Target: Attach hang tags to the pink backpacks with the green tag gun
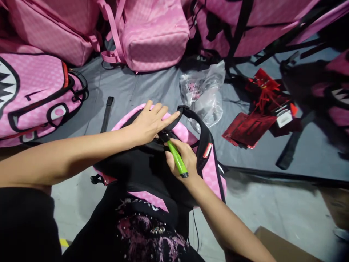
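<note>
A pink and black backpack lies at the table's near edge, against the wearer's lap. My left hand rests on its upper part, palm down with the fingers spread, and holds nothing that shows. Just to the right, my right hand is closed around a green-handled tool with a black end cap. The dark tip of the tool points in under my left hand at the black fabric; what exactly it touches is hidden. A black strap with a small red label loops up beside my right hand.
Pink backpacks line the far side of the grey-covered table. Another, with a shark-mouth print, lies at left. A clear plastic bag and red tags lie beyond my hands. A cardboard box stands below right.
</note>
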Demonstrator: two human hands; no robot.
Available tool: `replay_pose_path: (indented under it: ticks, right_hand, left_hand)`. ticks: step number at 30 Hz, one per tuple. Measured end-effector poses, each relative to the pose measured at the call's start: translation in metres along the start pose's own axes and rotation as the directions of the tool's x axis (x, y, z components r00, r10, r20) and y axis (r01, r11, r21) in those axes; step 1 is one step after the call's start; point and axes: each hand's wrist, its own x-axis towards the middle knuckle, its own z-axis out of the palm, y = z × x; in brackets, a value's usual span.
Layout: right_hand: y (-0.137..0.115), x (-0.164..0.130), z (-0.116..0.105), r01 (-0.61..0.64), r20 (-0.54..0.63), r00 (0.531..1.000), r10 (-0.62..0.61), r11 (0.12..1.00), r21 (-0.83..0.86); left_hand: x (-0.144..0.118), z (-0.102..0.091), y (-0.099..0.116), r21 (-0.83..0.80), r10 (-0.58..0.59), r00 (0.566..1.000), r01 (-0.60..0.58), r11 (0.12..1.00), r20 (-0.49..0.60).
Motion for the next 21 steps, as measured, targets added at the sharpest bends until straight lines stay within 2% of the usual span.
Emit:
replay_pose_path:
  ticks: [4,6,10,12,14,17,21]
  right_hand:
    - [-0.004,0.006,-0.015,0.068,0.12,0.99,-0.075,0.996,0.057]
    - [-0.005,0.015,-0.018,0.036,0.202,0.978,-0.051,0.996,0.076]
    - [-0.005,0.033,-0.016,-0.188,0.235,0.952,0.198,0.98,-0.064]
    - [-0.006,0.039,-0.018,-0.254,0.265,0.926,0.268,0.963,-0.088]
    - [-0.006,0.045,-0.024,-0.267,0.373,0.892,0.255,0.964,-0.021]
    - [-0.006,0.053,-0.036,-0.264,0.524,0.834,0.173,0.959,0.103]
    - [-0.005,0.062,-0.041,-0.169,0.562,0.822,0.093,0.982,0.085]
  left_hand:
    - [0.0,0.003,0.0,-0.023,-0.026,0.999,0.026,0.999,-0.027]
    - [0.001,0.006,-0.001,-0.046,-0.05,0.998,0.049,0.998,-0.026]
    - [0.002,0.01,-0.002,-0.116,-0.144,0.99,0.142,0.983,-0.005]
    - [0.002,0.01,-0.001,-0.158,-0.176,0.984,0.176,0.972,0.014]
    - [0.002,0.01,0.0,-0.183,-0.192,0.981,0.193,0.964,0.026]
    - [0.003,0.012,0.001,-0.22,-0.21,0.977,0.21,0.952,0.024]
    - [0.005,0.014,0.0,-0.247,-0.216,0.976,0.219,0.944,0.038]
